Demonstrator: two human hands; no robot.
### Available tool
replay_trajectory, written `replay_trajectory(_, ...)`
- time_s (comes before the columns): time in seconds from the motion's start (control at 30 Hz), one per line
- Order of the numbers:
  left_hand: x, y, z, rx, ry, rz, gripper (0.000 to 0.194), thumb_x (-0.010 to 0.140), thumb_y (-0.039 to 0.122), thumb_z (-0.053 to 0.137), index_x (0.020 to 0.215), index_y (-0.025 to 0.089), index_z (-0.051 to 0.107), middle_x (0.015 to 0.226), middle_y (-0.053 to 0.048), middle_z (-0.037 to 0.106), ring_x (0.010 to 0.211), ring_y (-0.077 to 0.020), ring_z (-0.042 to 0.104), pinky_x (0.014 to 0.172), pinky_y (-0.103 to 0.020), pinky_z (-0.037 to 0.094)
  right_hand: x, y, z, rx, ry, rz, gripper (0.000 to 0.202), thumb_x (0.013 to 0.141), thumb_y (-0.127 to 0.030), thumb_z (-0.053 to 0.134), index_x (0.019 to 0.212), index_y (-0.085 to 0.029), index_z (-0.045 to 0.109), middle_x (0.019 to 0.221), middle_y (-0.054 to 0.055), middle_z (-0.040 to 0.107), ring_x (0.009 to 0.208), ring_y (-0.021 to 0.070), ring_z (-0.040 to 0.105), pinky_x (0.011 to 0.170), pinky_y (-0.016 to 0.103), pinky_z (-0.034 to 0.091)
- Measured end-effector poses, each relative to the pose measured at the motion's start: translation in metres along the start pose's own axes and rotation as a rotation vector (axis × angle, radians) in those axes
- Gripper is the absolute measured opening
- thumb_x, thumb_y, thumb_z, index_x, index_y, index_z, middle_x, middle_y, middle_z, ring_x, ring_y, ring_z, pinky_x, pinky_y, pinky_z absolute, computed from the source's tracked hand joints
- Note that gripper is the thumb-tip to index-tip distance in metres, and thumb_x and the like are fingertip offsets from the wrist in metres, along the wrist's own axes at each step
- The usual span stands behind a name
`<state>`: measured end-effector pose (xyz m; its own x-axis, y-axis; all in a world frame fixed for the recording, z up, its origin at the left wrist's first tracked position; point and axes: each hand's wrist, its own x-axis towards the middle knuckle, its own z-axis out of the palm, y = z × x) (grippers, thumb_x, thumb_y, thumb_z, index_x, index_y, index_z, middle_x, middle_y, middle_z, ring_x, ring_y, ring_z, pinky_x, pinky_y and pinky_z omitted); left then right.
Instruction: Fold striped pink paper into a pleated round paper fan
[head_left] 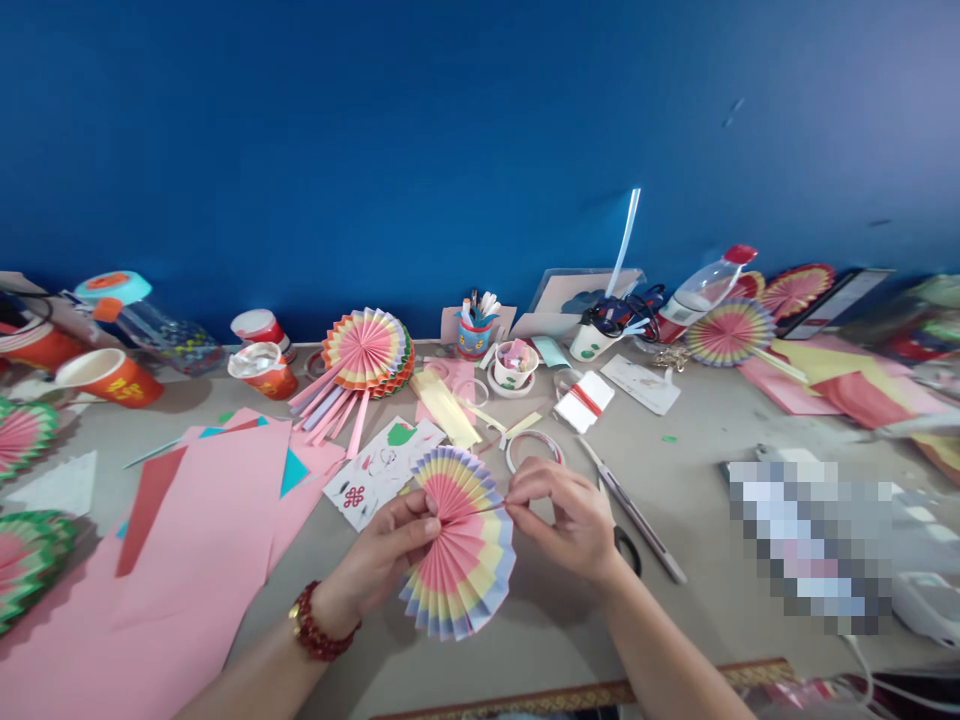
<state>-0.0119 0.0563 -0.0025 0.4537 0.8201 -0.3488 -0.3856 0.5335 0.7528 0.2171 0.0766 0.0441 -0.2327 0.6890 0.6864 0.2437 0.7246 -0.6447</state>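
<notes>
Between my hands is a pleated paper fan (469, 565), pink at the centre, then yellow, with a lilac edge. My left hand (401, 535) pinches it near the pink centre, thumb on top. At the fan's right edge, the thumb and forefinger of my right hand (559, 510) are pinched together on the rim, where a fold line meets it. Just beyond the right hand lies a roll of tape (534, 452). The black handle of scissors (627, 550) shows partly behind my right wrist. A long grey cutter knife (637, 520) lies to the right.
Pink paper sheets (202, 530) cover the left side. Finished fans (367, 350) with pink sticks stand at the back, near orange paper cups (262, 370), a pen holder (475, 338) and a tilted bottle (705, 290). A blurred-out device (810, 550) lies right.
</notes>
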Motion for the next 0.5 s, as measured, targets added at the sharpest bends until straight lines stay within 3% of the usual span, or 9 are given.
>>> replay_trajectory(0.3, -0.0002, 0.0007, -0.0022, 0.001, -0.030, -0.021, 0.028, 0.074, 0.035, 0.082, 0.089, 0.015, 0.069, 0.087, -0.004, 0.068, 0.081, -0.0148, 0.064, 0.078, -0.025, 0.049, -0.0022, 0.0025, 0.0003, 0.000, 0.001, 0.011, 0.010, 0.083, -0.012, 0.066, 0.081, -0.022, 0.064, 0.065, 0.001, 0.065, 0.061, 0.0164, 0.064, 0.059, 0.029, 0.054)
replay_trajectory(0.5, -0.0001, -0.0019, -0.0047, 0.001, -0.054, -0.016, 0.030, 0.075, 0.034, 0.081, 0.095, 0.016, 0.069, 0.090, -0.004, 0.067, 0.083, -0.0156, 0.064, 0.081, -0.027, 0.048, -0.0030, 0.0037, -0.0013, 0.077, -0.039, -0.060, 0.023, 0.082, -0.007, 0.065, 0.098, -0.023, 0.066, 0.073, 0.002, 0.067, 0.065, 0.0157, 0.065, 0.062, 0.029, 0.056)
